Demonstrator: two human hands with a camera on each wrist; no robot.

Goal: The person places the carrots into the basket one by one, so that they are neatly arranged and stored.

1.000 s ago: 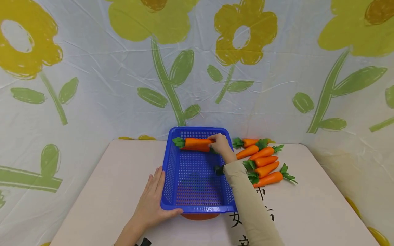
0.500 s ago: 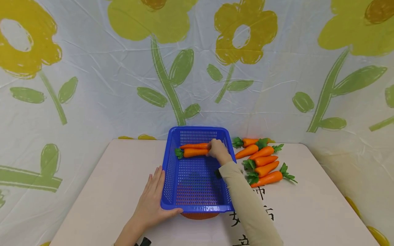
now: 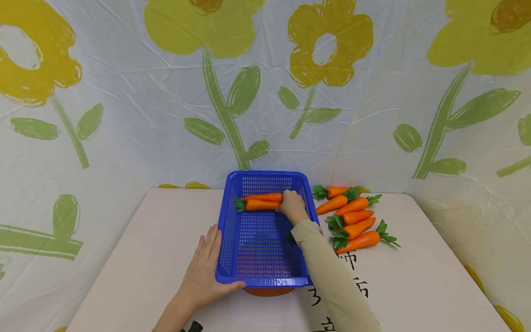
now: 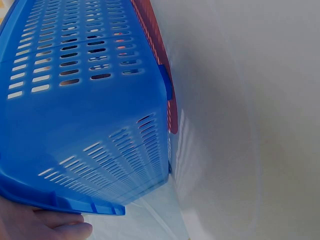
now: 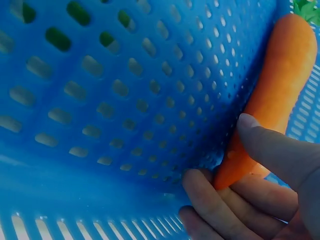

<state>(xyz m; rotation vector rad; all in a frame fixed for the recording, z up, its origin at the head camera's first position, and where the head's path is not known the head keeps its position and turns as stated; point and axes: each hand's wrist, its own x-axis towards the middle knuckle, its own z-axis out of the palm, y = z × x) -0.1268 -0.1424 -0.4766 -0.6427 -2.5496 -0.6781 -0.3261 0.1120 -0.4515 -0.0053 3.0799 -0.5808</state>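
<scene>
A blue plastic basket (image 3: 268,282) stands on the table with two carrots in its far half. The nearer carrot (image 3: 261,204) lies crosswise, leaves to the left; behind it is the other carrot (image 3: 261,197). My right hand (image 3: 292,206) reaches into the basket and holds the nearer carrot near its tip. In the right wrist view, the thumb rests on the carrot (image 5: 287,70) and the fingers bend beneath the tip. My left hand (image 3: 203,272) lies against the basket's near left corner with its fingers straight. The left wrist view shows its fingertips beside the basket rim (image 4: 90,206).
To the right of the basket several carrots (image 3: 358,216) with green leaves lie on the table (image 3: 415,286). A reddish-brown rounded thing (image 3: 268,292) shows under the basket's near edge. Black characters (image 3: 327,325) mark the tabletop. A flowered cloth (image 3: 166,115) hangs behind.
My right hand has lowered the carrot onto the basket floor, in front of the other one, and stays at its tip. The left hand has not moved.
</scene>
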